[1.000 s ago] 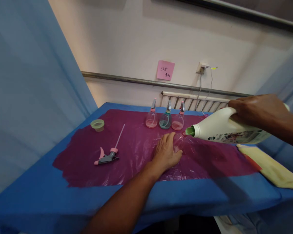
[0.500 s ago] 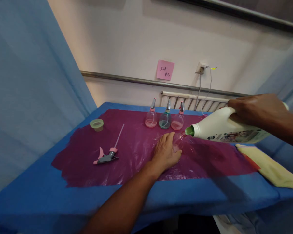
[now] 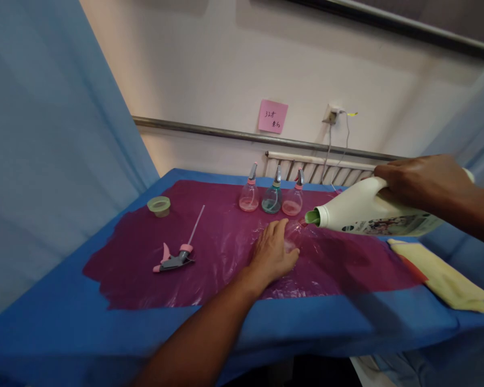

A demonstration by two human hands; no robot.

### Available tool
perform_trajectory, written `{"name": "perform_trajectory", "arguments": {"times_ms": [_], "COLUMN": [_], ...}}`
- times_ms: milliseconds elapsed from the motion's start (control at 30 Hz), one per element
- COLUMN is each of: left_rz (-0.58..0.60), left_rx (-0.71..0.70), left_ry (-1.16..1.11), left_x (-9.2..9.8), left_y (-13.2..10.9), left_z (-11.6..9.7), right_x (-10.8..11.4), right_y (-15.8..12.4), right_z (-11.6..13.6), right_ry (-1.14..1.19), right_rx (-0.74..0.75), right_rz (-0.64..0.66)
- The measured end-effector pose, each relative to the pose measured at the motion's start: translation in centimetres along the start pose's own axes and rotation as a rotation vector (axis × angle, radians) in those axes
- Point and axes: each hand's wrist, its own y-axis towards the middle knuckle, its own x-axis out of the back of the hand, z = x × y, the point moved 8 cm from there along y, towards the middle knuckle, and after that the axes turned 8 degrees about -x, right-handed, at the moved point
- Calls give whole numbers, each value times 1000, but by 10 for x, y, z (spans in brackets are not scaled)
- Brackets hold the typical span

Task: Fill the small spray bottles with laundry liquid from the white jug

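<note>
My right hand (image 3: 419, 174) grips the handle of a large cream jug (image 3: 371, 209), tipped on its side with its green-lined spout toward the left. My left hand (image 3: 275, 248) is wrapped round a clear spray bottle body (image 3: 295, 232) without its head, which leans toward the spout. The bottle's pinkish neck meets the jug's mouth; whether liquid flows there I cannot tell. To the left lies a grey and pink trigger spray head (image 3: 177, 259) with a thin dip tube.
Behind my left hand stand two pink spray bottles (image 3: 249, 199) and a teal spray bottle (image 3: 272, 200), each holding some liquid. A small greenish cup (image 3: 159, 206) sits at the left. A folded yellow cloth (image 3: 439, 274) lies right. Purple plastic sheeting (image 3: 141, 258) covers the blue table (image 3: 64, 317).
Hardly anything differs. The view has shifted very slightly, and both hands hold the jug and bottle in nearly the same pose.
</note>
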Motion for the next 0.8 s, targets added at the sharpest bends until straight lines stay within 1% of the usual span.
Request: {"name": "perform_trajectory", "arguments": {"times_ms": [333,667,733,800], "left_rz": [7,-31,-40,-49], "left_rx": [3,-13,-15,-10], "left_ry": [-13,-41,-45,-52], "left_x": [1,0,1,2], "left_y": [1,1,0,0], "left_z": [-1,3,4,5], "right_x": [-1,-10,-15,-24], "right_y": [-1,-1,-4,-7], "right_z": [1,-2,-1,0], "right_ry": [12,165,159,114], "right_rx": [16,-27,-43,-70], "right_rz": [-23,-92,-89,-79]}}
